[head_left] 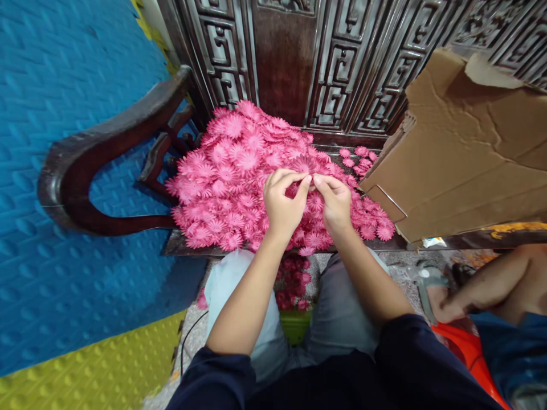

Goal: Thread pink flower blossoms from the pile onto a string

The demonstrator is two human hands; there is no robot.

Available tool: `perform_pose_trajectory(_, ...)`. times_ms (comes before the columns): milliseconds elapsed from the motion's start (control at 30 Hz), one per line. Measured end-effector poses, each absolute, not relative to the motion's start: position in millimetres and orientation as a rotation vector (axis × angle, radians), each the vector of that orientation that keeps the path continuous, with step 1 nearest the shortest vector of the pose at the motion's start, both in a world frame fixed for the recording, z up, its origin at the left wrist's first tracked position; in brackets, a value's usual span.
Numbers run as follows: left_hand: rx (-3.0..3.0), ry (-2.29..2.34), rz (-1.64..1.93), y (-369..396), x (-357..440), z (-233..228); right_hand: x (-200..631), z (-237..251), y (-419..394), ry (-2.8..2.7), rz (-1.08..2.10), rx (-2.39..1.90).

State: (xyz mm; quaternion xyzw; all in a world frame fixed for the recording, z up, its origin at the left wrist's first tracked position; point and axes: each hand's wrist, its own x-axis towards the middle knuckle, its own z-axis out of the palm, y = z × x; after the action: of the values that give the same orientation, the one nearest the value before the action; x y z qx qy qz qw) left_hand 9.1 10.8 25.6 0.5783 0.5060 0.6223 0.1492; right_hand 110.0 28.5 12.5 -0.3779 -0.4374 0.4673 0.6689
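Observation:
A darker pink artificial flower (304, 163) is held up between the fingertips of both hands, its petals spread above them. My left hand (284, 199) pinches it from the left, thumb and forefinger together. From the right, my right hand (335, 202) pinches at its lower edge, the two sets of fingertips almost touching. What lies right between the fingertips is too small to make out. Below and behind the hands, a large heap of pink artificial flowers (226, 176) covers the dark wooden bench seat (188, 246).
A carved bench back (286, 68) rises behind the heap, with a curved armrest (64, 182) at left. Torn cardboard (465, 154) leans at right. Between my knees, more flowers (293, 282) lie above a green container (294, 326). Another person's leg (491, 285) is at far right.

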Motion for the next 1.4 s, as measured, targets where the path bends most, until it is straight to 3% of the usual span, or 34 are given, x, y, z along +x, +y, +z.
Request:
perform_pose_trajectory(433, 1.796, 1.621, 1.753, 8.5, 11.6, 26.2, 110.9, 12.1, 25.6, -1.032, 0.909, -0.901)
perform_pose_trajectory(867, 1.845, 1.549, 1.678, 10.7, 9.3, 24.9, 110.9, 15.5, 18.9, -1.276, 0.502, -0.962)
perform_pose_trajectory(1400, 1.639, 1.223, 1.724, 17.3, 6.9, 27.5, 114.7, 17.2, 20.6, -1.307, 0.494, -0.958)
